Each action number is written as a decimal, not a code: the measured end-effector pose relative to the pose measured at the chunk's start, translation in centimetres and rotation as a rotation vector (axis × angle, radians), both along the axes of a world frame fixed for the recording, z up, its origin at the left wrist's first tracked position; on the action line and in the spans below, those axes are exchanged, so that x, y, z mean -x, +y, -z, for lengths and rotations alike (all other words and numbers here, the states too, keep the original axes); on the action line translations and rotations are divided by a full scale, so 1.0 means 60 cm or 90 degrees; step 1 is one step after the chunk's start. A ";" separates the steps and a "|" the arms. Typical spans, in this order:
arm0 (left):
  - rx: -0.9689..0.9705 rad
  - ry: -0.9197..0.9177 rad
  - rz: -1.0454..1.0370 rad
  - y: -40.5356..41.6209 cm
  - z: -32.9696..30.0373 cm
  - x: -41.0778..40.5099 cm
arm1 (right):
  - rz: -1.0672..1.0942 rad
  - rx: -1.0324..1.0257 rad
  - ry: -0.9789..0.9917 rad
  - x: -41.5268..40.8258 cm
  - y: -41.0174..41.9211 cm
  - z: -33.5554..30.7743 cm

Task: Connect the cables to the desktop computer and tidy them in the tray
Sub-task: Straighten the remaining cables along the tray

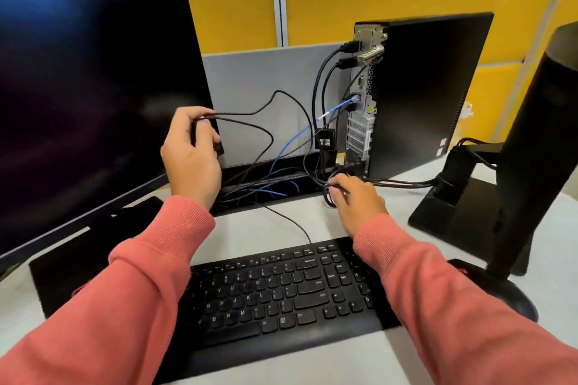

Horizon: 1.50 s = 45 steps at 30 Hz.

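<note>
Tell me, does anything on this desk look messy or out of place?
Yes. The black cables hang in loose loops between the desktop computer and the tray rather than lying in it. The left hand and right hand each grip some.

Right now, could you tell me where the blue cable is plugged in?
In the head view, the blue cable is plugged into the rear panel of the desktop computer, right of centre, and droops left into the black cable tray behind the keyboard.

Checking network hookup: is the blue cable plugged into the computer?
Yes, the blue cable ends in a port on the computer's rear panel.
</note>
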<state>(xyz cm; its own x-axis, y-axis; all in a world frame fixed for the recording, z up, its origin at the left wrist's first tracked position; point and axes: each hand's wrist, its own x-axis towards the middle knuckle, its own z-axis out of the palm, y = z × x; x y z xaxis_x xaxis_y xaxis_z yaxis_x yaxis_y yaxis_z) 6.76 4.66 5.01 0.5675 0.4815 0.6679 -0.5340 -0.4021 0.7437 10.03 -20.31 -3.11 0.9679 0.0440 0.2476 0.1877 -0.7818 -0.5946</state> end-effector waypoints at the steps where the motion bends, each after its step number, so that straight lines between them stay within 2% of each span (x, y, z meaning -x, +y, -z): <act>1: -0.059 -0.003 -0.012 -0.001 0.006 0.002 | -0.022 0.070 -0.019 0.000 0.009 0.000; 3: -0.227 -0.022 -0.010 -0.013 0.018 0.006 | -0.055 0.183 -0.045 -0.007 0.028 -0.001; 5: -0.417 -0.018 0.057 -0.031 0.030 0.007 | -0.077 0.238 -0.017 -0.020 0.043 -0.009; 9: -0.712 0.095 0.159 -0.057 0.048 -0.009 | -0.093 0.227 0.065 -0.054 0.060 -0.027; 12: -0.843 0.176 0.135 -0.066 0.065 -0.028 | -0.099 0.181 0.112 -0.073 0.057 -0.024; 16: -0.899 0.286 0.073 -0.074 0.100 -0.055 | -0.070 0.006 0.122 -0.089 0.049 0.002; 19: -0.884 0.410 0.021 -0.078 0.122 -0.094 | -0.078 -0.208 0.165 -0.091 0.044 0.006; 23: -0.801 0.551 -0.039 -0.080 0.140 -0.137 | -0.038 -0.332 0.197 -0.086 0.020 0.016; 27: -0.787 0.604 -0.095 -0.078 0.150 -0.166 | 0.072 -0.448 0.207 -0.065 -0.003 0.008; 30: -0.788 0.623 -0.129 -0.069 0.154 -0.179 | 0.111 -0.550 0.157 -0.057 -0.005 -0.004; 31: -0.779 0.628 -0.135 -0.065 0.156 -0.182 | 0.109 -0.547 0.128 -0.056 -0.001 -0.007; 34: -0.716 0.646 -0.126 -0.056 0.157 -0.187 | 0.063 -0.397 0.041 -0.057 0.025 -0.008; 36: -0.632 0.650 -0.100 -0.054 0.156 -0.188 | 0.029 -0.294 0.027 -0.056 0.047 -0.001; 41: -0.382 0.566 0.064 -0.048 0.151 -0.173 | -0.026 -0.036 0.100 -0.076 0.092 0.014; 45: -0.194 0.520 0.169 -0.035 0.147 -0.149 | -0.043 0.115 0.113 -0.109 0.120 0.004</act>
